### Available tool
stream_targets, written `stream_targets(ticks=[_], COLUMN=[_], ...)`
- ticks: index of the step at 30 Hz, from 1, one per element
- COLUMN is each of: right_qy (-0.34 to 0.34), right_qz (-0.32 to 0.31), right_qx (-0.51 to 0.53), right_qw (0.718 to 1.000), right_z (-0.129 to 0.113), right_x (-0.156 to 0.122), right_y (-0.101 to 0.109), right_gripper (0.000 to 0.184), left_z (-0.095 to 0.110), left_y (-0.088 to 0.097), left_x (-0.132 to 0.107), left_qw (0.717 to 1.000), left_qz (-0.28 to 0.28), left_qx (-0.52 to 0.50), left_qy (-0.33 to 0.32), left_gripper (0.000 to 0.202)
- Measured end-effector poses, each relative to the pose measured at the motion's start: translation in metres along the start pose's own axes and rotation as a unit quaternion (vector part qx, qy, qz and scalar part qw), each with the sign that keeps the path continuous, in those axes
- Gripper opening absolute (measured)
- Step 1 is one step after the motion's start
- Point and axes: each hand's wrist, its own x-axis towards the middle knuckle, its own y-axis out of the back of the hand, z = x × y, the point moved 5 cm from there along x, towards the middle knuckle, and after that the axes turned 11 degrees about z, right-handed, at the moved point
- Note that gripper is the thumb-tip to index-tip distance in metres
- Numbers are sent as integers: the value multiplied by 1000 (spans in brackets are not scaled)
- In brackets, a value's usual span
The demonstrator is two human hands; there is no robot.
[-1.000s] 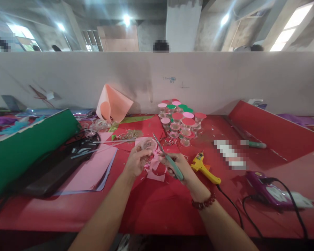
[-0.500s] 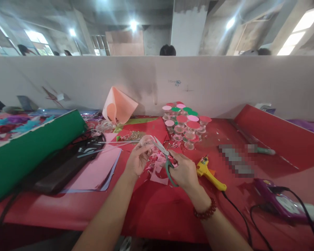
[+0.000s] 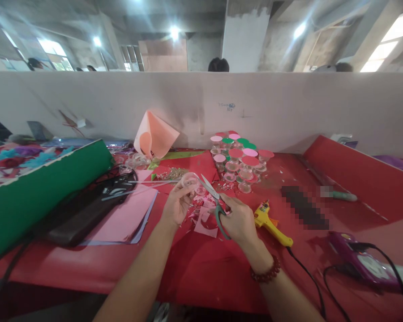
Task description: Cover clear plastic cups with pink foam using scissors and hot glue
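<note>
My left hand [image 3: 178, 203] pinches a small clear plastic cup [image 3: 190, 180], its round top facing up and a pinkish disc seeming to cover it. In my right hand [image 3: 239, 219] is a pair of scissors [image 3: 216, 197] with green handles, the blades a little apart and their tips close to the cup's right edge. Below both hands lie pink and red paper scraps [image 3: 206, 228]. Beyond them, to the right, several clear cups topped with red, pink and green discs [image 3: 250, 160] are stacked in a cluster.
A yellow glue gun [image 3: 272, 226] with a cord lies right of my right hand. Further right is a purple power strip [image 3: 356, 259]. Pink paper sheets [image 3: 124, 214] and a black case [image 3: 77, 219] lie left, beside a green board [image 3: 50, 188]. A red board [image 3: 362, 174] stands right.
The scissor blades have drawn slightly away from the cup's rim. My left hand keeps its hold on the cup. The whole view has shifted slightly.
</note>
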Motion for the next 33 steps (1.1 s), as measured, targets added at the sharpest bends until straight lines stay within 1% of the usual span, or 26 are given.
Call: stream_targets(ticks=[7,19,25,33], right_qy=[1,14,9,3], right_qz=[-20,-25,-38,-48], right_qx=[8,-22,-3,-1], right_qw=[1000,999,999,999], right_z=[-1,-3,-4,-6], right_x=[1,2,2,2], right_y=[-1,-1,-1,2], right_gripper=[32,28,24,24], left_z=[-1,2,-1,-2], left_y=[1,-1,-1,1], left_x=[2,0,-3,-2], left_qw=[999,1000,999,999], left_qz=[-29,-16,-22,-23], left_qx=[9,10,27,28], left_qy=[-11,-23,-16,-15], left_gripper=[39,35,39,35])
